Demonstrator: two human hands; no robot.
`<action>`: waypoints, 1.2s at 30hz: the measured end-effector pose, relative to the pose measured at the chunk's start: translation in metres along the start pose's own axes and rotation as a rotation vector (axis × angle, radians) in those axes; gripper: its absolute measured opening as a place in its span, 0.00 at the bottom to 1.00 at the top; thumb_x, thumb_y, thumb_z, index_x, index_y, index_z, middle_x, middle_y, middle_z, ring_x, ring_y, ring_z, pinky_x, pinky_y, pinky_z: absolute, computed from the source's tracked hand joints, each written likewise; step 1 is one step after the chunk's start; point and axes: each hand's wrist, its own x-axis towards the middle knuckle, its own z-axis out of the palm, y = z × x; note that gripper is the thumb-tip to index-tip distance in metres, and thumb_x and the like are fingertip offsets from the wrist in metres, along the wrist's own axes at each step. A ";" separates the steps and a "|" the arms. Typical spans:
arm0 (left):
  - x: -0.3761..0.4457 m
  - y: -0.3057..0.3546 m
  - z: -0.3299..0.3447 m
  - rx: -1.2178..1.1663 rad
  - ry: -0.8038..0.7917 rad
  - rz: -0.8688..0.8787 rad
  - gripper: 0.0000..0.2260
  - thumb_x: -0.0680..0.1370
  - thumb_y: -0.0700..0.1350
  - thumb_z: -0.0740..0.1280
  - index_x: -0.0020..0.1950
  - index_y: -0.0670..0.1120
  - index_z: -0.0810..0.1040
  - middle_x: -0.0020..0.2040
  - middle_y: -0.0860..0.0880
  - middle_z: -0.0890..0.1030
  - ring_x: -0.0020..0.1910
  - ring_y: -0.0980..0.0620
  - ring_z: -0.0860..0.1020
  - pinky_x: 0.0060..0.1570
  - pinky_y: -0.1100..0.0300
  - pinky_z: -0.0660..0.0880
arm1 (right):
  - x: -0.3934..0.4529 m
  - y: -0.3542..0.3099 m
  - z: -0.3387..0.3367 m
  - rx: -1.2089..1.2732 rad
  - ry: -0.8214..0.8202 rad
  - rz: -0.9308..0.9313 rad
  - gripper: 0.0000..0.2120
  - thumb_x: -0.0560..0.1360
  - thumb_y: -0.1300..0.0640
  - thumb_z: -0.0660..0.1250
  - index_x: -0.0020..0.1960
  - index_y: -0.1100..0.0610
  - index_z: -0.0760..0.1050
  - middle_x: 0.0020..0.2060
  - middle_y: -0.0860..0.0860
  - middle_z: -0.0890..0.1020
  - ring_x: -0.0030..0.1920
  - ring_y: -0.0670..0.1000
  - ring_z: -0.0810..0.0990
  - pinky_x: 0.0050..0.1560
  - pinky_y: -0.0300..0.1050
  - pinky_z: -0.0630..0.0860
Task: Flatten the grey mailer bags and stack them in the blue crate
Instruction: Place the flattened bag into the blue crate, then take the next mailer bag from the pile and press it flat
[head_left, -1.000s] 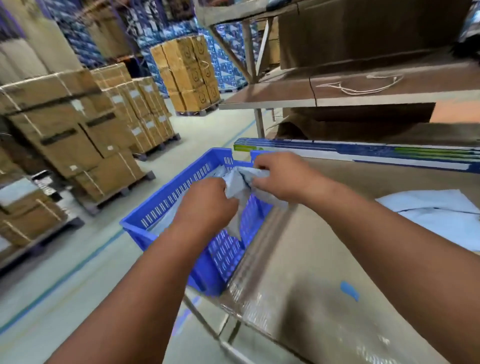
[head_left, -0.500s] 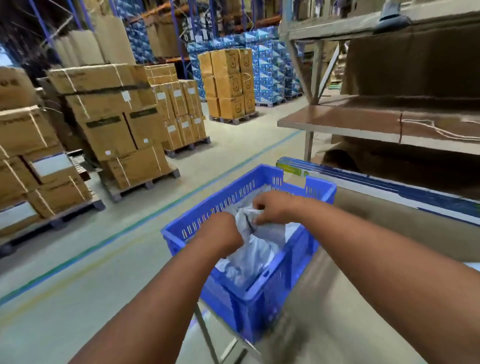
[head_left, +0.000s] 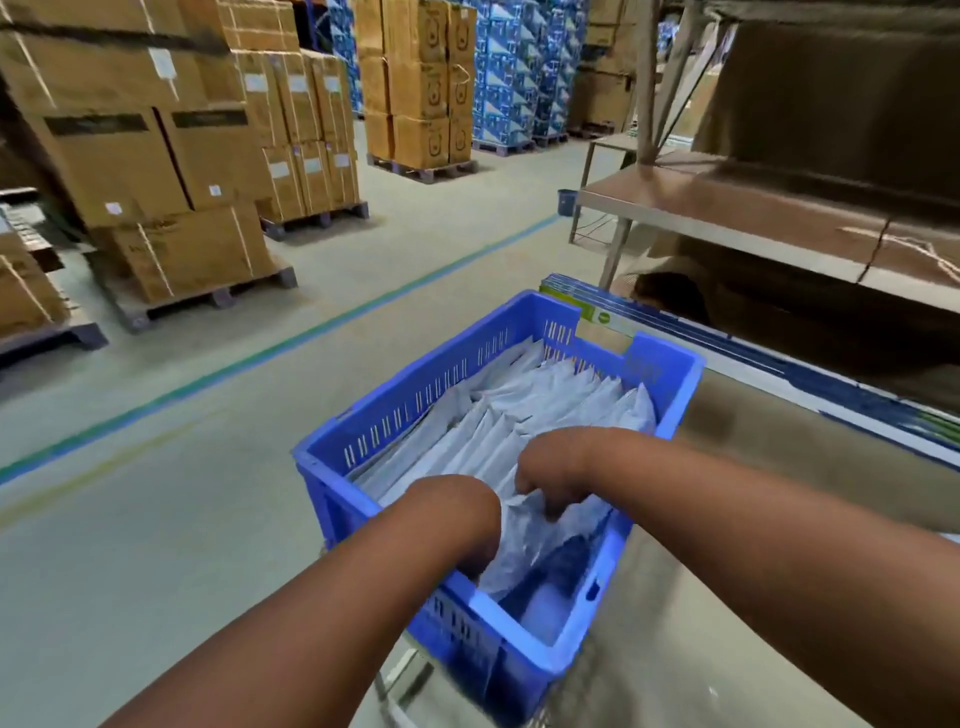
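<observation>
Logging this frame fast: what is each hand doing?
Left hand: fingers hidden, cannot tell.
Right hand: holding the grey mailer bag in the blue crate.

Crate (head_left: 524, 384) bright blue, walls patterned with rows of vertical slots. Mailer bags (head_left: 524, 415) inside pale grey-white, glossy. Bench (head_left: 727, 519) dull brown-grey. Floor (head_left: 156, 519) grey-green, teal line (head_left: 291, 348) running 8 to 2 o'clock. Cartons (head_left: 156, 156) at 10 o'clock tan, white labels, dark tape bands. Boxes (head_left: 509, 78) at 12 o'clock blue and white print. Shelf (head_left: 727, 208) at 2 o'clock brown.
</observation>
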 end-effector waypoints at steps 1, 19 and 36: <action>0.000 0.001 0.000 0.013 -0.018 -0.005 0.12 0.76 0.53 0.78 0.48 0.49 0.78 0.44 0.49 0.78 0.51 0.43 0.80 0.58 0.46 0.80 | 0.004 0.001 0.001 -0.042 0.053 -0.005 0.14 0.74 0.49 0.77 0.58 0.49 0.82 0.44 0.49 0.83 0.44 0.54 0.81 0.42 0.46 0.75; 0.005 0.011 0.002 0.121 -0.174 -0.144 0.14 0.79 0.62 0.71 0.55 0.54 0.77 0.48 0.51 0.78 0.54 0.43 0.79 0.59 0.48 0.75 | 0.016 -0.003 0.001 0.101 0.112 0.059 0.18 0.74 0.55 0.77 0.63 0.52 0.80 0.57 0.52 0.83 0.52 0.55 0.80 0.51 0.48 0.76; -0.069 0.129 -0.123 0.142 0.668 0.090 0.19 0.69 0.66 0.76 0.44 0.55 0.73 0.39 0.56 0.73 0.46 0.48 0.77 0.42 0.55 0.73 | -0.224 0.042 0.034 0.323 0.669 0.333 0.11 0.82 0.47 0.67 0.64 0.43 0.76 0.60 0.46 0.81 0.60 0.54 0.81 0.44 0.47 0.72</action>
